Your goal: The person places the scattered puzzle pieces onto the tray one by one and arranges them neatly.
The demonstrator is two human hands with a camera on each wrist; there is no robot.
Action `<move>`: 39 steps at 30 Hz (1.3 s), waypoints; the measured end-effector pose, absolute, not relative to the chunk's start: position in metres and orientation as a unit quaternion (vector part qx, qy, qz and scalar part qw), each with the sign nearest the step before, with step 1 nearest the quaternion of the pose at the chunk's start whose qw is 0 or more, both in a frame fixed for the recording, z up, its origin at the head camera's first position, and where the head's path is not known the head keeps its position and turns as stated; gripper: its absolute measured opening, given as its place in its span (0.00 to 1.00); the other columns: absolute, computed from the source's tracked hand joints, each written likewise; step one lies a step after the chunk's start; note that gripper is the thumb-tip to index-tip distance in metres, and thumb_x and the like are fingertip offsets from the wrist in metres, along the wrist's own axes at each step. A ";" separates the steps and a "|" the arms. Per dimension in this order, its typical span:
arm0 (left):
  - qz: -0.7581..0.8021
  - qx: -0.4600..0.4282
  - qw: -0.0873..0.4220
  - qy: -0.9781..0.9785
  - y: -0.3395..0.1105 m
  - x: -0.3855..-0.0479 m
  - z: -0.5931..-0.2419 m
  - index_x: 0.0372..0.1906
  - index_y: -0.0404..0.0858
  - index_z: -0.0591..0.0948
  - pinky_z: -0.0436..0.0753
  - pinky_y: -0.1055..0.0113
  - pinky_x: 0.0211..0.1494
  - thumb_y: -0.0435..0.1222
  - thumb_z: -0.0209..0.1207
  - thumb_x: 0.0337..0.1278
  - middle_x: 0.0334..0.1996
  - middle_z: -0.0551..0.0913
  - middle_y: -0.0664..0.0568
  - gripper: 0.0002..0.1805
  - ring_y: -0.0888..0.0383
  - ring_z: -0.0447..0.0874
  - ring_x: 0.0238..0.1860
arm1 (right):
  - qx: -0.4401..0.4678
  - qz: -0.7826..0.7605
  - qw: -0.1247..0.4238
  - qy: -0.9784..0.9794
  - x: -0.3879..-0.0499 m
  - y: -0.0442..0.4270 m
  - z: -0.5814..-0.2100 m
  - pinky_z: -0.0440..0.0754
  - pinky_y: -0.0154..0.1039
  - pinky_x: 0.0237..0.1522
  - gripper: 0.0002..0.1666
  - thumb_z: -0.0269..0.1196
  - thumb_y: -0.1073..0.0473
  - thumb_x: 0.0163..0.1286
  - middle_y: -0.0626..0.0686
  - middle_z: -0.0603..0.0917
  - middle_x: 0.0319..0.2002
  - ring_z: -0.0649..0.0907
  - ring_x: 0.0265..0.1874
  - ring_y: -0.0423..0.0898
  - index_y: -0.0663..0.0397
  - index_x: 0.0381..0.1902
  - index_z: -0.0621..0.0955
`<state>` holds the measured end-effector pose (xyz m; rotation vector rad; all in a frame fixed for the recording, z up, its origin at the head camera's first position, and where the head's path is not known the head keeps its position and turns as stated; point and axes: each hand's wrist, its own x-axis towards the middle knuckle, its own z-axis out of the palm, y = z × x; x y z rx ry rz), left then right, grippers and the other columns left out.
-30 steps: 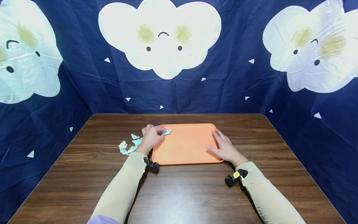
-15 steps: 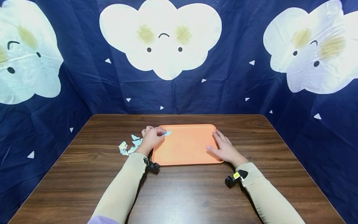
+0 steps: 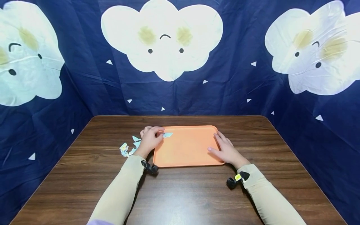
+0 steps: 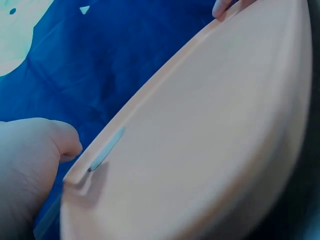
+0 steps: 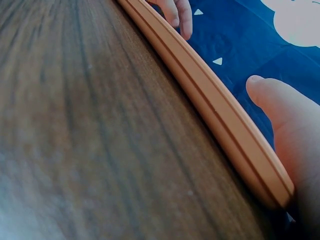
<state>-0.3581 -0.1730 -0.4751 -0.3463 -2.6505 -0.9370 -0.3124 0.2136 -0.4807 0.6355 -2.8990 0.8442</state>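
Note:
An orange tray (image 3: pixel 187 147) lies on the wooden table, with one pale blue paper piece (image 3: pixel 167 135) flat in its far left corner. My left hand (image 3: pixel 149 139) is over the tray's left edge, thumb and fingers apart from the piece. In the left wrist view the piece (image 4: pixel 107 149) rests by the tray rim, clear of the thumb. My right hand (image 3: pixel 227 150) rests on the tray's right side, fingers spread along the rim. Left of my left hand lie several torn blue paper pieces (image 3: pixel 124 149), partly hidden by that hand.
The brown wooden table (image 3: pixel 180 190) extends around the tray on all sides. Beyond its back edge hangs a dark blue cloth (image 3: pixel 180 100) with white clouds and small triangles. A black wrist camera sits on each sleeve.
My left hand has let go of the blue piece and drawn slightly left, leaving it on the tray. The right hand stays where it was.

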 end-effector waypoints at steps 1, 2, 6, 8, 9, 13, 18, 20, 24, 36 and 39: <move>-0.325 -0.121 0.161 -0.924 -0.176 -0.357 -0.474 0.55 0.42 0.86 0.48 0.39 0.67 0.39 0.62 0.62 0.58 0.84 0.50 0.18 0.43 0.67 0.58 | 0.206 0.272 0.028 -0.940 -0.313 0.213 -0.481 0.47 0.63 0.75 0.54 0.58 0.32 0.71 0.65 0.49 0.80 0.54 0.77 0.63 0.63 0.79 0.56; -0.320 -0.121 0.167 -0.924 -0.180 -0.356 -0.474 0.55 0.42 0.86 0.48 0.39 0.67 0.39 0.61 0.62 0.58 0.84 0.50 0.18 0.43 0.67 0.58 | 0.206 0.272 0.028 -0.940 -0.313 0.213 -0.481 0.47 0.63 0.75 0.54 0.58 0.32 0.71 0.65 0.49 0.80 0.54 0.77 0.64 0.63 0.79 0.56; -0.286 -0.112 0.172 -0.936 -0.194 -0.351 -0.471 0.57 0.42 0.85 0.49 0.38 0.67 0.39 0.61 0.63 0.58 0.82 0.50 0.18 0.42 0.67 0.59 | 0.205 0.267 0.025 -0.941 -0.312 0.213 -0.480 0.47 0.63 0.75 0.55 0.57 0.31 0.71 0.65 0.49 0.80 0.54 0.77 0.64 0.63 0.79 0.56; -0.274 -0.106 0.170 -0.941 -0.202 -0.348 -0.470 0.58 0.43 0.85 0.49 0.38 0.67 0.39 0.60 0.64 0.58 0.81 0.49 0.18 0.42 0.66 0.60 | 0.203 0.269 0.025 -0.941 -0.311 0.213 -0.479 0.47 0.63 0.75 0.55 0.58 0.32 0.71 0.65 0.49 0.80 0.55 0.77 0.65 0.63 0.79 0.56; -0.269 -0.103 0.169 -0.943 -0.206 -0.347 -0.470 0.58 0.44 0.84 0.49 0.38 0.68 0.39 0.60 0.65 0.59 0.81 0.50 0.18 0.42 0.66 0.60 | 0.202 0.270 0.025 -0.941 -0.311 0.213 -0.478 0.47 0.63 0.75 0.55 0.58 0.32 0.70 0.66 0.49 0.79 0.55 0.77 0.65 0.63 0.79 0.56; -0.266 -0.094 0.178 -0.943 -0.221 -0.343 -0.472 0.57 0.43 0.84 0.49 0.37 0.67 0.38 0.60 0.65 0.58 0.81 0.49 0.17 0.42 0.66 0.60 | 0.200 0.267 0.027 -0.942 -0.310 0.214 -0.477 0.48 0.63 0.75 0.54 0.60 0.34 0.70 0.66 0.50 0.79 0.55 0.77 0.65 0.64 0.79 0.57; -0.266 -0.090 0.206 -0.937 -0.245 -0.337 -0.476 0.55 0.41 0.85 0.52 0.37 0.65 0.37 0.61 0.62 0.57 0.82 0.47 0.17 0.40 0.68 0.59 | 0.201 0.264 0.026 -0.943 -0.312 0.214 -0.479 0.48 0.62 0.75 0.54 0.59 0.35 0.70 0.66 0.50 0.79 0.55 0.77 0.64 0.64 0.79 0.56; -0.266 -0.084 0.211 -0.937 -0.255 -0.334 -0.477 0.55 0.41 0.85 0.52 0.36 0.65 0.38 0.61 0.62 0.57 0.81 0.46 0.17 0.39 0.68 0.59 | 0.202 0.265 0.027 -0.942 -0.312 0.214 -0.479 0.48 0.62 0.75 0.54 0.60 0.35 0.70 0.66 0.50 0.79 0.55 0.77 0.65 0.65 0.78 0.56; -0.267 -0.069 0.205 -0.939 -0.273 -0.327 -0.479 0.57 0.41 0.84 0.51 0.34 0.64 0.39 0.61 0.61 0.58 0.81 0.44 0.19 0.37 0.67 0.60 | 0.202 0.263 0.027 -0.943 -0.311 0.213 -0.478 0.48 0.62 0.75 0.54 0.59 0.35 0.70 0.67 0.50 0.79 0.54 0.77 0.65 0.65 0.78 0.57; -0.261 -0.042 0.177 -0.948 -0.303 -0.308 -0.481 0.60 0.39 0.80 0.53 0.32 0.61 0.42 0.62 0.60 0.60 0.78 0.40 0.24 0.33 0.66 0.61 | 0.202 0.266 0.028 -0.942 -0.312 0.215 -0.477 0.48 0.62 0.75 0.54 0.59 0.33 0.71 0.66 0.49 0.79 0.55 0.77 0.64 0.64 0.79 0.56; -0.252 -0.030 0.166 -0.953 -0.305 -0.305 -0.482 0.61 0.39 0.80 0.53 0.32 0.60 0.44 0.62 0.60 0.61 0.78 0.39 0.26 0.33 0.65 0.62 | 0.202 0.261 0.027 -0.944 -0.312 0.214 -0.480 0.48 0.63 0.75 0.54 0.58 0.33 0.71 0.66 0.49 0.79 0.55 0.77 0.64 0.64 0.79 0.56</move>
